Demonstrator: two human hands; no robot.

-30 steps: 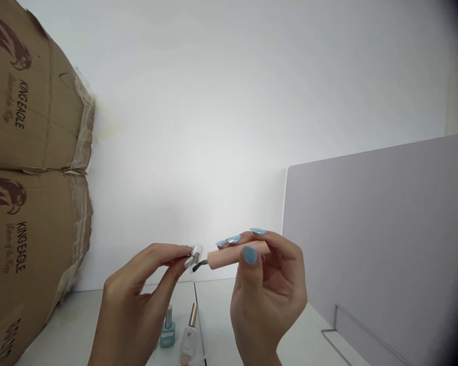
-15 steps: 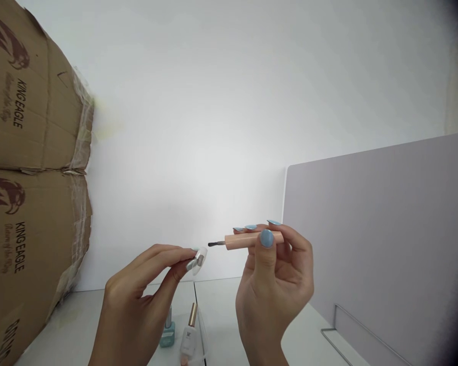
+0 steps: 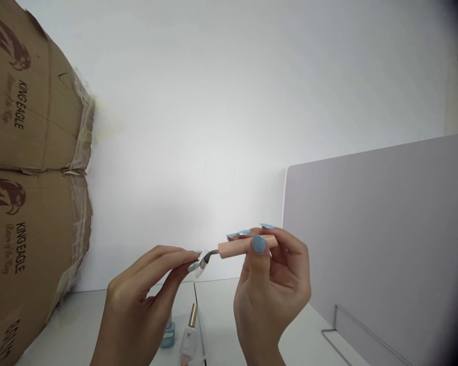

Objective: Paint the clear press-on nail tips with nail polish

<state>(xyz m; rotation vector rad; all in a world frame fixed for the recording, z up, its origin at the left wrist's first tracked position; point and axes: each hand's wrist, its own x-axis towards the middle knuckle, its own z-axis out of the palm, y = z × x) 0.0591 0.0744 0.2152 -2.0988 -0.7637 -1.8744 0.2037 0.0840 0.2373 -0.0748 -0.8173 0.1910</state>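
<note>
Between the thumb and fingertips of my left hand [image 3: 145, 284] is a small clear, curved piece [image 3: 200, 268] with a silvery-grey patch; its exact kind is hard to make out. My right hand [image 3: 270, 290] is closed around the peach handle of a nail polish brush [image 3: 234, 247], thumb on top, light-blue nails showing. The dark bristles point left and bend against the clear piece. Below the hands, a white nail polish bottle [image 3: 189, 341] with a gold cap stands beside a teal polish bottle [image 3: 168, 337], which my left wrist partly covers.
Stacked cardboard boxes [image 3: 34, 218] fill the left side. A grey-lilac panel [image 3: 381, 229] rises at the right, with a bent metal wire frame [image 3: 351, 333] near its foot. Behind the hands is a white wall [image 3: 191, 127]; a dark seam crosses the white tabletop [image 3: 221, 305].
My right hand has moved slightly left and down, bringing the brush from just off the clear piece into contact with it. My left hand has shifted only a little to the right.
</note>
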